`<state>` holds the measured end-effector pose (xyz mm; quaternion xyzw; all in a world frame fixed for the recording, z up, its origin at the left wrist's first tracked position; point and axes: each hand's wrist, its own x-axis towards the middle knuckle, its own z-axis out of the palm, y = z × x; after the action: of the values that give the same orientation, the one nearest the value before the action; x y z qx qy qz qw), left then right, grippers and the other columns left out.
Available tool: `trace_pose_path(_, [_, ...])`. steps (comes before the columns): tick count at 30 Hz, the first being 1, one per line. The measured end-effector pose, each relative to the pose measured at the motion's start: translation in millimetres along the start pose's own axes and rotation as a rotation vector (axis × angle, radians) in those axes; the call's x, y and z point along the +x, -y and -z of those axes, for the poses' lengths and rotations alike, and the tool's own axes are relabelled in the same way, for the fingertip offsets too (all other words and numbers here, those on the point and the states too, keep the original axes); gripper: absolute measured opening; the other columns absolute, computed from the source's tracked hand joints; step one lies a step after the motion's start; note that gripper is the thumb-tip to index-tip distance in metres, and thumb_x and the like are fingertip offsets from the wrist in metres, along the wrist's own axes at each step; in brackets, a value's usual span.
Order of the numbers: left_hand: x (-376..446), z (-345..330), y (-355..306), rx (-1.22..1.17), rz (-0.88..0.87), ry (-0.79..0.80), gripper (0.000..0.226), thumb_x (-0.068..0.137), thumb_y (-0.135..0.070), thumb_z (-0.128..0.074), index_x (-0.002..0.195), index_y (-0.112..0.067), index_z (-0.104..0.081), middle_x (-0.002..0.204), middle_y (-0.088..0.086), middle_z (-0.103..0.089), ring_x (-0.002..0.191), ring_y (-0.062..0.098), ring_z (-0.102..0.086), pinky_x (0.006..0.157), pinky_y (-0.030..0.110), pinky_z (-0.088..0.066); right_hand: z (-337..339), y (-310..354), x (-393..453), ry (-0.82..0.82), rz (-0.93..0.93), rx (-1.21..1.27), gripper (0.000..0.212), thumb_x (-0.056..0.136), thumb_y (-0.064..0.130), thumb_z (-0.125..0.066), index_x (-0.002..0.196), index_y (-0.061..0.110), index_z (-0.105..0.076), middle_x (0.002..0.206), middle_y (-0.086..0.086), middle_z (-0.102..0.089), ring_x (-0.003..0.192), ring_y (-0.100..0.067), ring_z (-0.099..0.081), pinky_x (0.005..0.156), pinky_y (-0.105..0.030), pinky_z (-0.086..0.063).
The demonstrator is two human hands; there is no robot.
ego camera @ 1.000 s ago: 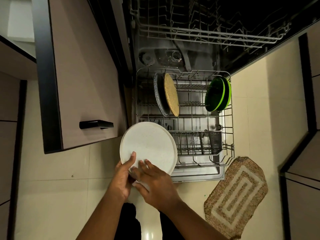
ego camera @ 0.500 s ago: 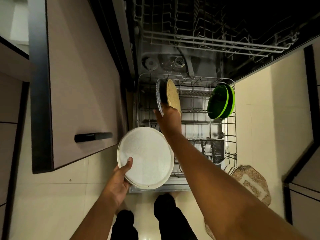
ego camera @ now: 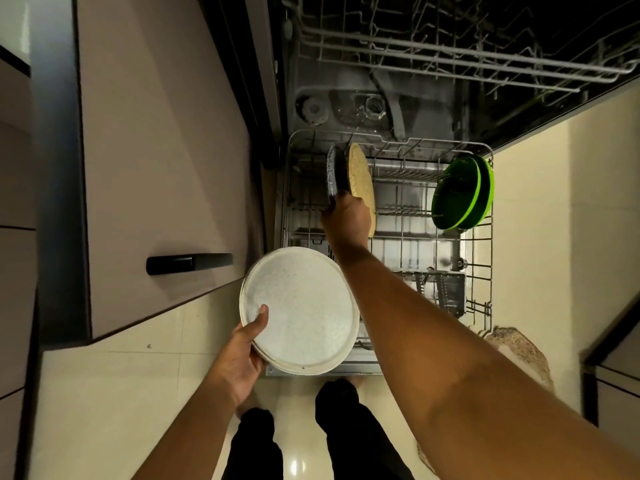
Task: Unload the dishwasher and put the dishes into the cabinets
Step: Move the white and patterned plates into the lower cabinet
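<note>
My left hand (ego camera: 242, 358) holds a stack of white speckled plates (ego camera: 301, 306) flat over the front left corner of the pulled-out lower rack (ego camera: 481, 271). My right hand (ego camera: 348, 216) reaches into the rack and grips the lower edges of a dark speckled plate (ego camera: 333, 169) and a tan speckled plate (ego camera: 362, 174), which stand upright side by side at the rack's back left. Two green plates (ego camera: 462, 194) stand upright at the back right of the rack.
An open cabinet door (ego camera: 156, 150) with a black handle (ego camera: 188, 263) hangs at the left. The upper dishwasher rack (ego camera: 467, 53) sits above. A woven mat (ego camera: 519, 351) lies on the tiled floor to the right. My feet stand just before the rack.
My right hand left the white plates and reached forward into the rack, closing on the upright dark and tan plates. The left hand keeps hold of the white plates.
</note>
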<state>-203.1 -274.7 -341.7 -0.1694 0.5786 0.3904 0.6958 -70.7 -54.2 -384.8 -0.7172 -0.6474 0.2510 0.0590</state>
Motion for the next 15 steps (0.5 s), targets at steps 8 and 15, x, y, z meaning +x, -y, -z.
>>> trace_pose_path(8, [-1,-8,-2,-0.003,0.008,-0.004,0.049,0.084,-0.033,-0.073,0.128,-0.018,-0.06,0.116,0.004,-0.073,0.1,0.019,-0.072,0.068,0.027,-0.06,41,-34,-80,-0.17,0.101,-0.024,0.021,0.09,0.013,-0.065,0.109,0.017,-0.072,0.073,-0.004,-0.073,0.056,-0.021,-0.067,0.051,-0.026,-0.052])
trace_pose_path(15, [-1,-16,0,0.009,0.005,-0.001,0.048,0.083,-0.036,-0.071,0.124,-0.012,-0.062,0.114,0.006,-0.073,0.1,0.02,-0.072,0.071,0.029,-0.061,66,-73,-145,-0.33,0.278,-0.033,0.021,0.082,0.013,-0.079,0.102,0.016,-0.076,0.091,0.0,-0.077,0.068,-0.014,-0.071,0.055,-0.028,-0.058])
